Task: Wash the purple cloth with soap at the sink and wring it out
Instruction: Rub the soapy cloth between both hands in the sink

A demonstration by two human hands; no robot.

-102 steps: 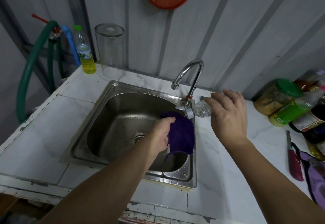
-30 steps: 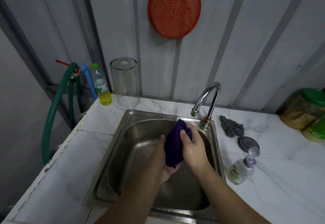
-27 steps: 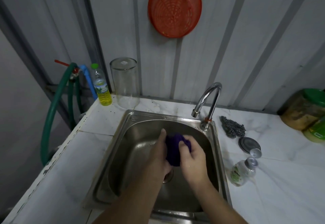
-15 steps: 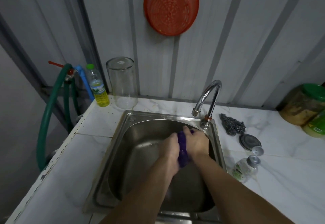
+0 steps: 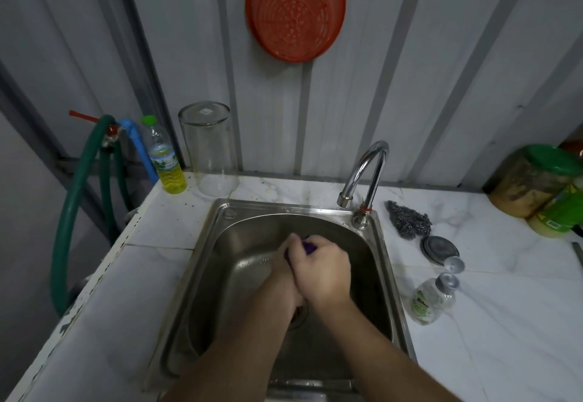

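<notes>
Over the middle of the sink (image 5: 383, 263), you have the purple cloth (image 5: 305, 246) bunched between both hands, so that only a sliver shows at the far side. Your right hand (image 5: 321, 272) curls over it from above, your left hand (image 5: 284, 278) grips from beneath, largely hidden, probably so suds fall toward the drain. The soap bottle (image 5: 430, 302) lies on its side on the counter to the right, near the sink, within easy reach. No water shows at the tap (image 5: 367, 168).
</notes>
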